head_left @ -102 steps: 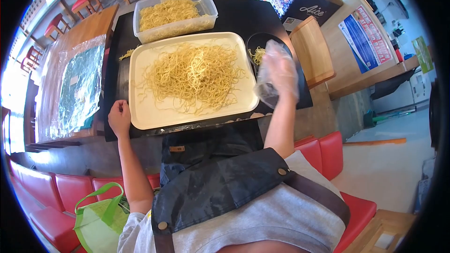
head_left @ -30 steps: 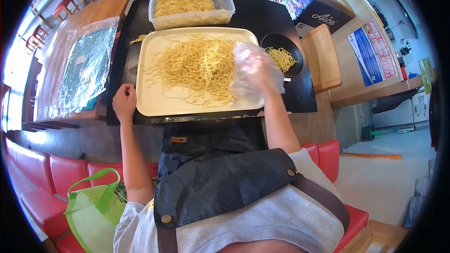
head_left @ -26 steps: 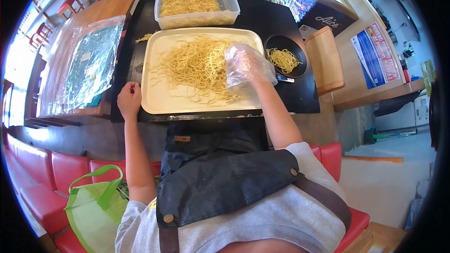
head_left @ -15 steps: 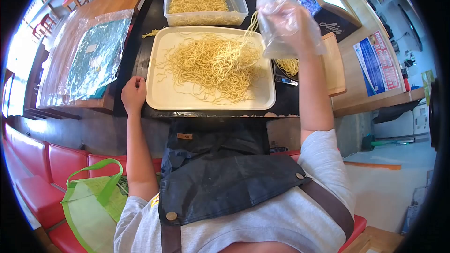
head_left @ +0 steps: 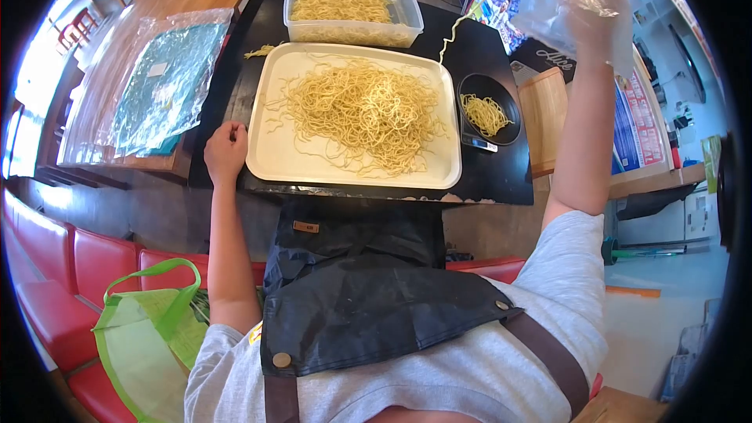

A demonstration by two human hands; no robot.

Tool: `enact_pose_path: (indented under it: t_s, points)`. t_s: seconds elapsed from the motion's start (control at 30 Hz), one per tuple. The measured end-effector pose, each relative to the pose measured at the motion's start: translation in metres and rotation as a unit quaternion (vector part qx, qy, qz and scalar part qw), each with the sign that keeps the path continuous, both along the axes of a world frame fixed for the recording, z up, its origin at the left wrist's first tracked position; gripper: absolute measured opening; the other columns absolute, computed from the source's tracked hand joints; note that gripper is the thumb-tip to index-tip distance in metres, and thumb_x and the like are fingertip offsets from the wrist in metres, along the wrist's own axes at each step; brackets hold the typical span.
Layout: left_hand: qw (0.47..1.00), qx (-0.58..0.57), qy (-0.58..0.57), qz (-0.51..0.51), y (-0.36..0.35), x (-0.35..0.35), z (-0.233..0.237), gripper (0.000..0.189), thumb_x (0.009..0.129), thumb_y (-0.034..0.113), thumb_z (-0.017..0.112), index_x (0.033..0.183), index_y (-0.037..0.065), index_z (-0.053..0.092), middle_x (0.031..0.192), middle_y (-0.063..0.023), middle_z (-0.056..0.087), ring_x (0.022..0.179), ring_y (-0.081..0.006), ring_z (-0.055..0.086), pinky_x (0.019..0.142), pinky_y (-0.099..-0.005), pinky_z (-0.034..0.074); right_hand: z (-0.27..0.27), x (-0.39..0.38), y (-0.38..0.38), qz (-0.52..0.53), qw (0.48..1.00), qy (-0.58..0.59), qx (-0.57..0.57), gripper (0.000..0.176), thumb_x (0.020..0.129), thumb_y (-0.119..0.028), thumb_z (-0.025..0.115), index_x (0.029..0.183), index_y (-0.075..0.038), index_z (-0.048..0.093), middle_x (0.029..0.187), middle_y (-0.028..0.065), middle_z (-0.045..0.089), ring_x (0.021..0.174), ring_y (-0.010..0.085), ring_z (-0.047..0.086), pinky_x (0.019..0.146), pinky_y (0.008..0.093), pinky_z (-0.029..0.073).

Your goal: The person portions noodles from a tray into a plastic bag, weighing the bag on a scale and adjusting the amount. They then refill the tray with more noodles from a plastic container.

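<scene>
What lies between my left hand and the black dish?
In the head view, the cream tray, with a heap of noodles on it.

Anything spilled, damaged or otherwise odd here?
A small clump of noodles lies directly on the black table, off the tray's far left corner, so it looks spilled. The table's near edge also looks chipped, with pale patches.

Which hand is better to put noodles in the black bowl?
Probably the right hand: it's covered in clear plastic, noodles dangle from it, and it's nearer the black bowl. The left hand is bare.
</scene>
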State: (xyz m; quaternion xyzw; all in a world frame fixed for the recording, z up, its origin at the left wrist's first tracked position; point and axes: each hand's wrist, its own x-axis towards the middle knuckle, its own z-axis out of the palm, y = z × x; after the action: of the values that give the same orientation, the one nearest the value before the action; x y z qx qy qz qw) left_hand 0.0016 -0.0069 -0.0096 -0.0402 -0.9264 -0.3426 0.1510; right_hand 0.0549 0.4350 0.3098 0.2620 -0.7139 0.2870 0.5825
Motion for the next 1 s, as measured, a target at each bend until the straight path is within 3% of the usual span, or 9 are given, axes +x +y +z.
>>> enact_pose_path:
  t_s: [0.03,0.07,0.2,0.4,0.47,0.57,0.67,0.83,1.0]
  points:
    - [1.0,-0.004,0.007,-0.003,0.0,0.0,0.0,0.017,0.082,0.025,0.059,0.085,0.009,0.066,0.076,-0.0086,0.066,0.069,-0.0273,0.064,0.062,-0.0366,0.048,0.008,0.01,0.008,-0.255,0.956,0.037,0.141,0.016,0.081,-0.002,0.061,0.097,-0.003,0.062,0.086,0.0107,0.064,0.081,0.0232,0.061,0.072,0.0342,0.048]
    - [1.0,-0.004,0.007,-0.006,0.0,-0.001,0.0,0.017,0.082,0.025,0.059,0.085,0.009,0.066,0.076,-0.0086,0.066,0.069,-0.0273,0.064,0.062,-0.0366,0.048,0.014,0.016,0.014,-0.488,0.827,0.069,0.271,0.014,0.081,-0.001,0.061,0.095,-0.002,0.062,0.085,0.012,0.063,0.081,0.026,0.061,0.072,0.0351,0.048]
    - [1.0,-0.002,-0.006,0.004,0.001,0.0,0.0,0.018,0.082,0.025,0.059,0.086,0.01,0.066,0.076,-0.0083,0.066,0.069,-0.0269,0.064,0.063,-0.0362,0.048,0.025,0.029,0.025,-0.345,0.916,0.09,0.184,0.012,0.081,-0.006,0.062,0.092,-0.001,0.061,0.086,0.0146,0.062,0.08,0.0302,0.059,0.069,0.0373,0.047]
    - [1.0,-0.001,0.003,0.003,0.001,0.0,-0.002,0.017,0.083,0.024,0.058,0.088,0.01,0.066,0.074,-0.0076,0.066,0.068,-0.0253,0.064,0.063,-0.0352,0.048,-0.005,0.046,0.096,-0.446,0.865,-0.015,0.23,0.032,0.08,-0.034,0.068,0.088,-0.003,0.066,0.081,0.0104,0.066,0.074,0.0195,0.063,0.069,0.032,0.049]
    - [1.0,-0.003,-0.005,0.003,0.002,0.001,0.001,0.017,0.084,0.023,0.059,0.088,0.009,0.066,0.073,-0.008,0.066,0.066,-0.0227,0.064,0.061,-0.0326,0.047,-0.035,0.063,0.058,-0.484,0.807,-0.333,0.057,0.044,0.07,-0.036,0.075,0.1,-0.005,0.064,0.092,0.0116,0.066,0.091,0.0225,0.063,0.083,0.0379,0.048]
    - [1.0,-0.009,0.007,-0.003,-0.001,-0.001,-0.005,0.017,0.084,0.023,0.059,0.089,0.009,0.066,0.072,-0.0077,0.065,0.065,-0.0216,0.064,0.061,-0.0324,0.047,-0.085,0.074,0.076,-0.361,0.841,-0.401,0.025,0.029,0.08,-0.032,0.067,0.084,-0.004,0.065,0.079,0.0112,0.064,0.072,0.0227,0.061,0.069,0.0357,0.048]
    - [1.0,-0.008,0.01,-0.006,0.0,-0.001,-0.003,0.017,0.084,0.023,0.059,0.089,0.008,0.066,0.071,-0.0076,0.065,0.064,-0.0209,0.063,0.06,-0.032,0.047,-0.077,0.08,0.047,-0.456,0.762,-0.455,0.069,0.026,0.078,-0.028,0.067,0.085,-0.004,0.065,0.078,0.012,0.064,0.071,0.0229,0.06,0.069,0.0358,0.047]
    - [1.0,-0.01,0.015,-0.007,-0.001,-0.001,-0.005,0.017,0.084,0.022,0.058,0.089,0.008,0.066,0.07,-0.0077,0.064,0.064,-0.02,0.063,0.06,-0.0314,0.046,-0.081,0.075,0.048,-0.468,0.745,-0.455,0.139,0.028,0.079,-0.03,0.064,0.085,-0.003,0.065,0.08,0.014,0.065,0.073,0.0269,0.061,0.069,0.0396,0.047]
    - [1.0,-0.003,0.009,-0.006,0.0,0.0,-0.002,0.017,0.085,0.022,0.058,0.09,0.008,0.066,0.07,-0.0071,0.064,0.062,-0.0184,0.062,0.06,-0.0306,0.046,-0.078,0.069,0.036,-0.449,0.728,-0.517,0.029,0.029,0.075,-0.028,0.065,0.094,-0.005,0.067,0.089,0.0196,0.066,0.085,0.0344,0.063,0.075,0.0422,0.048]
